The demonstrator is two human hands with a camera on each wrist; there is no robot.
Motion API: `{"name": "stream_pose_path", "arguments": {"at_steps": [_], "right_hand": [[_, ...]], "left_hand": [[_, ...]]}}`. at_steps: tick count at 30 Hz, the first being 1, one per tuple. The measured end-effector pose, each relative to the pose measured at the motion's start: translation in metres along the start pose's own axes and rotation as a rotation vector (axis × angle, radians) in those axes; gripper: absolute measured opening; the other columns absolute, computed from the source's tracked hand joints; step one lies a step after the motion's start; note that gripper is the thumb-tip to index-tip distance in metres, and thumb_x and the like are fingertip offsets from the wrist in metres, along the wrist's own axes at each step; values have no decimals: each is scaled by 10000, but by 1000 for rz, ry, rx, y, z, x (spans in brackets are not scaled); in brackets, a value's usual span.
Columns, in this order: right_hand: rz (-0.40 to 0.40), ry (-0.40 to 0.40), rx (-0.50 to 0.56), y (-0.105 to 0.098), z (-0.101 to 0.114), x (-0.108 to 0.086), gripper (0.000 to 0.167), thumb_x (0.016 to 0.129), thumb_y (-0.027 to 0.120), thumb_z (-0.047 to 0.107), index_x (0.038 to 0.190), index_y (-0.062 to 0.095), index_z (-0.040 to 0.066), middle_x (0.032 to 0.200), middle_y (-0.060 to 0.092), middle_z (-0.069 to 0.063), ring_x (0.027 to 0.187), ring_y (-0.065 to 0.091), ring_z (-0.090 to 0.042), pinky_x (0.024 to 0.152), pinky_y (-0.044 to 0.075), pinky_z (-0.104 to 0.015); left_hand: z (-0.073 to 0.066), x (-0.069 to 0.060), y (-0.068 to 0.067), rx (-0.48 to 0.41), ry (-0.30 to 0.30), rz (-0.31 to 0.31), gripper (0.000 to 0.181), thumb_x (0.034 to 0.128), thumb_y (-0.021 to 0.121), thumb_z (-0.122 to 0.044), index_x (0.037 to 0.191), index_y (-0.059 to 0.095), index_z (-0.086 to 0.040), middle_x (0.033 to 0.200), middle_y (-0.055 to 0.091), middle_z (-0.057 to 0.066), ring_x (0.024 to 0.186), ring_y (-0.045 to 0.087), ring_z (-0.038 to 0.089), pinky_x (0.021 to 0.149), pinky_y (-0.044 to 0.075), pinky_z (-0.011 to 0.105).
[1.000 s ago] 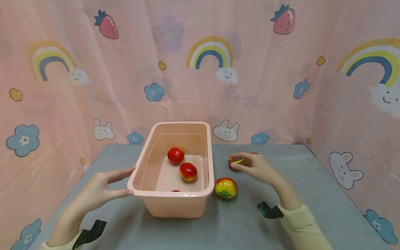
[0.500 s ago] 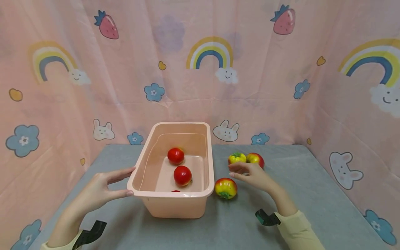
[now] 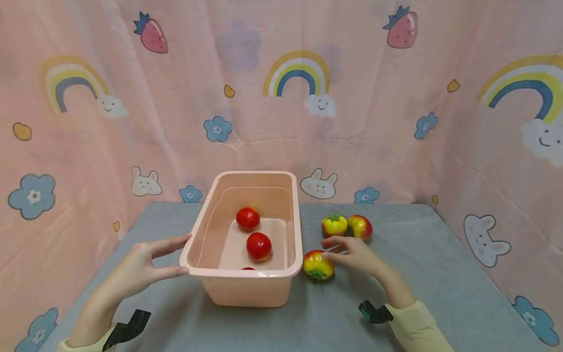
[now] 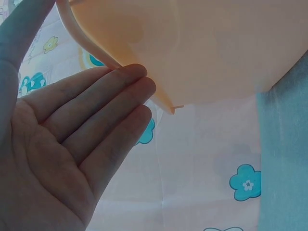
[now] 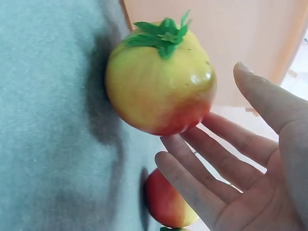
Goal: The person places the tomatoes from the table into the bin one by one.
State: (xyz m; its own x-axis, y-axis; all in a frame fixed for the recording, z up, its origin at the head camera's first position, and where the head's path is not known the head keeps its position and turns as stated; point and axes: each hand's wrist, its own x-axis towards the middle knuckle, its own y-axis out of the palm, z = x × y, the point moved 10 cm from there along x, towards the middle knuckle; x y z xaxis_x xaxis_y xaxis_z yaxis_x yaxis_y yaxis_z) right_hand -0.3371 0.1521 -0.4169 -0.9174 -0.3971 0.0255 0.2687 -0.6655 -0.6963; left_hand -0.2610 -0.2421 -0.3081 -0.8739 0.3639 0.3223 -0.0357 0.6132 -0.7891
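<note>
On the grey table stands a pale pink plastic tub (image 3: 246, 288) with red tomatoes in it: one farther back (image 3: 248, 219), one nearer (image 3: 258, 246), and one mostly hidden by the front wall. My left hand (image 3: 140, 269) touches the tub's left rim with nearly straight fingers and thumb. Just outside the right wall sits a yellow-and-red tomato (image 5: 161, 82) with a green leafy top. My right hand (image 3: 352, 252) is right at it, fingers and thumb spread; the fingertips reach its far side, and whether they touch it I cannot tell.
Two more yellow-and-red tomatoes, a left one (image 3: 334, 225) and a right one (image 3: 359, 227), sit side by side behind my right hand. A pink printed curtain (image 3: 272, 142) hangs behind the table and along its sides.
My right hand has come toward me, from the two back tomatoes to the one beside the tub. The nearer tomato in the tub has rolled and turned slightly. My left hand stays put.
</note>
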Motion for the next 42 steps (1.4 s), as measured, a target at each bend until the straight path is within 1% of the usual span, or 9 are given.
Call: {"name": "stream_pose_path", "arguments": {"at_steps": [11,16,21,28,35,42], "right_hand": [[39,36,-14,10,-7,1,548,840,672,477,1240,611,108,1205,648,-62,1046,614,-246,860,541,-386],[60,33,-25,14,-6,-1,549,843,669,474,1246,610,106,1182,653,-75,1029,620,-250,861,538,-398],[89,35,-19,18,-5,-2,550,837,676,475,1250,609,117,1199,645,-82,1022,618,-243,868,532,-412],[130,-1,-2,24,-1,-4,538,835,693,440,1251,601,111,1194,644,-90,1029,614,-250,868,533,-419],[156,-29,6,28,3,-8,522,825,716,405,1247,600,121,1185,646,-65,1053,597,-235,889,528,-422],[171,-5,8,31,2,-10,531,799,749,366,1249,596,130,1189,640,-71,1052,590,-236,876,535,-411]], "left_hand": [[-1,0,0,-8,-1,-2,615,736,806,-339,1297,600,-192,1255,630,-66,1106,583,1,887,473,155],[0,0,0,-8,2,-4,617,732,808,-341,1294,603,-188,1252,632,-65,1102,587,3,885,476,160],[0,0,0,-7,9,-7,616,732,809,-335,1293,604,-185,1254,632,-61,1100,591,12,888,474,153],[1,0,1,10,0,-5,622,731,807,-352,1296,601,-194,1256,629,-67,1100,593,20,883,490,186],[-1,0,0,7,8,-9,617,732,807,-344,1294,604,-189,1250,634,-63,1098,592,12,886,484,175],[-6,0,-1,-21,34,-15,596,743,805,-307,1289,607,-173,1238,647,-13,1092,610,45,882,485,166]]}}
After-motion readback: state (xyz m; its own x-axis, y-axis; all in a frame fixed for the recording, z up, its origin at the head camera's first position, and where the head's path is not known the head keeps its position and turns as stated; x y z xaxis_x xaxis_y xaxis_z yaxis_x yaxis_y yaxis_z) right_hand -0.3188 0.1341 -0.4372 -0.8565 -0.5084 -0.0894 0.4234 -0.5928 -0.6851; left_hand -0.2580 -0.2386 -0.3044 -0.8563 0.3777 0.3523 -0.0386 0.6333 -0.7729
